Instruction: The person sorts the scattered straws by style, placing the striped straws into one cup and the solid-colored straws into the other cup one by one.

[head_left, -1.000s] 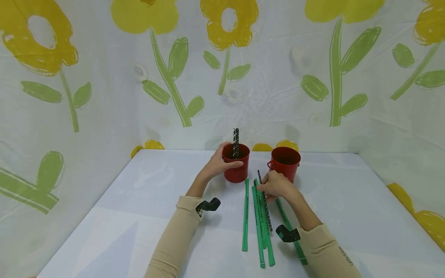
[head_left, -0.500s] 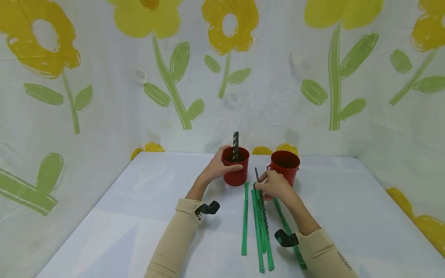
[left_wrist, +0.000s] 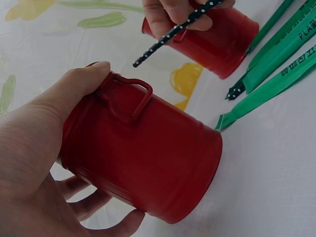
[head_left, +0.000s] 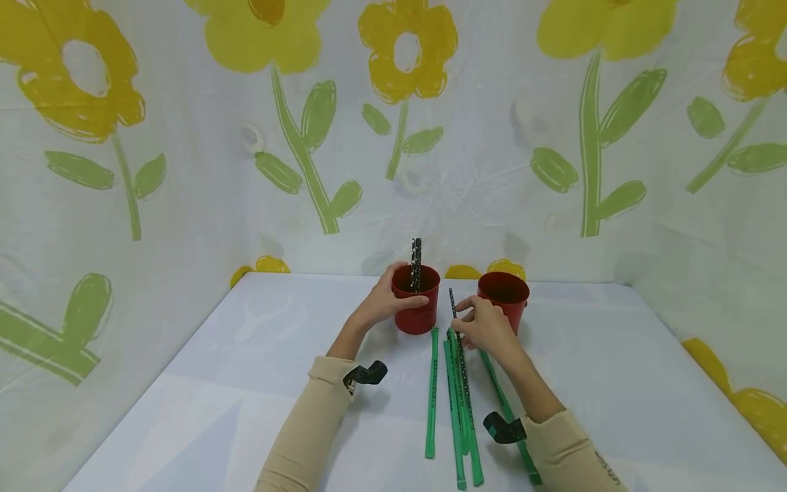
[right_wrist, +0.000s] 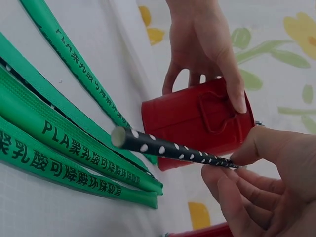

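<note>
My left hand [head_left: 380, 301] grips a small red bucket [left_wrist: 148, 153] at its rim, thumb on the near side and fingers round the far side. A few black, white-dotted straws [head_left: 416, 266] stand in that bucket and poke above the rim. Between thumb and fingertips, my right hand [head_left: 488, 328] pinches another black straw with white dots [right_wrist: 173, 150]. Its upper end points toward the back, while its lower end comes down over the green-wrapped straws [head_left: 458, 417]. Right behind this hand stands a second red bucket [head_left: 509, 314]; no straws show above its rim.
One green-wrapped straw [head_left: 432, 396] lies apart on the left, and another [head_left: 501, 393] slants partly under the right forearm. A dotted straw tip [left_wrist: 236, 91] shows among the wrapped ones. The white table [head_left: 246, 383] ends at a flower-printed curtain [head_left: 467, 171].
My right hand has lifted the dotted straw slightly and shifted a little left, toward the held bucket. The left hand keeps its grip on the bucket. The head view has tilted up slightly.
</note>
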`<state>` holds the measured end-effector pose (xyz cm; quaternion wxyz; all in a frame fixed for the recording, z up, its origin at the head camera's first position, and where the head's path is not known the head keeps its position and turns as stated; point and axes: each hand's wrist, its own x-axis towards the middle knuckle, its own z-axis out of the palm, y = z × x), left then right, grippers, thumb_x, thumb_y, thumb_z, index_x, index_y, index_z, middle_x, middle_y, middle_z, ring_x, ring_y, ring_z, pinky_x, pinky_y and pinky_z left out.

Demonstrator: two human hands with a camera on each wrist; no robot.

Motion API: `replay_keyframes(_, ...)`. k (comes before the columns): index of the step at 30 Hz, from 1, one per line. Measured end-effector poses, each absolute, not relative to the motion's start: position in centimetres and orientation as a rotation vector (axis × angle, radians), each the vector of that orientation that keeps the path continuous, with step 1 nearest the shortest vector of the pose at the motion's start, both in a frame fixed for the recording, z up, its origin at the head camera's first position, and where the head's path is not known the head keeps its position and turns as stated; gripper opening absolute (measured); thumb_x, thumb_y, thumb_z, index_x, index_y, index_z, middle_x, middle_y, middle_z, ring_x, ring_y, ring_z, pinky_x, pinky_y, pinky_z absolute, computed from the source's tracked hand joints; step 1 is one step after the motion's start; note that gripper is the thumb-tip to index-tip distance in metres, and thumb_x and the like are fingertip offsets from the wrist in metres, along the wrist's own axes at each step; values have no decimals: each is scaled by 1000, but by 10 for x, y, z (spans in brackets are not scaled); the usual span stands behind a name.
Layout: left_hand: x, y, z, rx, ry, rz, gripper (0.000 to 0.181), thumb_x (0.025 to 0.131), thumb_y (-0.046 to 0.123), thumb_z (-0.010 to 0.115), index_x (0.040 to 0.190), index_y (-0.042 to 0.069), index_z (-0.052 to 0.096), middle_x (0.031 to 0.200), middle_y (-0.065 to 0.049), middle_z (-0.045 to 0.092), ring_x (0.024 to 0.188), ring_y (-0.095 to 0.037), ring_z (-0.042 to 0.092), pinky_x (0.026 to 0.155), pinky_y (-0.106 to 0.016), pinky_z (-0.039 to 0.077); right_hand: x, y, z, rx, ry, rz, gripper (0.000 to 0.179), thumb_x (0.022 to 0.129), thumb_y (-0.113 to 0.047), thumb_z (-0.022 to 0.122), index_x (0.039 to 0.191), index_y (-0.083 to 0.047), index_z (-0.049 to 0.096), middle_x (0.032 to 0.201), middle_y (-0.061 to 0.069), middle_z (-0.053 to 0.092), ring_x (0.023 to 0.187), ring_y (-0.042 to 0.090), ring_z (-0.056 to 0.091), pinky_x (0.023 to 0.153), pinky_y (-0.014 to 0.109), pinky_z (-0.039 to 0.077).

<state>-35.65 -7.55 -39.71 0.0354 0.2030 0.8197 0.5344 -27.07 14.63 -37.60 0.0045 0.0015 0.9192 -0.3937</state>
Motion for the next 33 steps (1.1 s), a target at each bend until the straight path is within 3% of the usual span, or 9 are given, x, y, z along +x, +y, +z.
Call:
replay_keyframes(6,-354,-77,-399,626,2520,1633,93,80,41,79,152,22,24,147,0,44,134,-24,45,107,-49,46,-270,144,-380,-41,2931,-1319,38,88,-21,68,122,-7,61,103,16,74,59,13,67,60,26,59)
replay_keyframes(18,-354,-79,-400,636,2518,1642,93,80,39,79,152,21,23,146,0,45,134,-25,45,107,-49,46,-273,140,-366,-268,3013,-1450,36,93,-23,66,125,-6,63,102,17,74,67,26,73,56,26,58)
replay_keyframes(23,-352,-79,-397,631,2500,1653,91,81,35,79,153,22,23,148,-3,44,135,-27,44,109,-51,44,-276,139,-355,-327,3048,-1451,35,94,-22,65,125,-6,62,103,18,74,66,24,73,56,26,59)
replay_keyframes(27,-345,-78,-386,637,2474,1645,90,84,29,78,153,16,22,150,-9,42,137,-31,43,110,-52,43,-279,138,-347,-350,3072,-1434,36,94,-21,64,127,-6,62,103,18,74,63,20,72,56,25,58)
replay_keyframes(33,-330,-78,-367,646,2476,1593,87,85,27,76,152,14,22,151,-13,41,137,-31,43,109,-50,44,-281,138,-338,-368,3108,-1430,35,95,-22,64,127,-7,61,104,18,74,69,27,73,56,25,58)
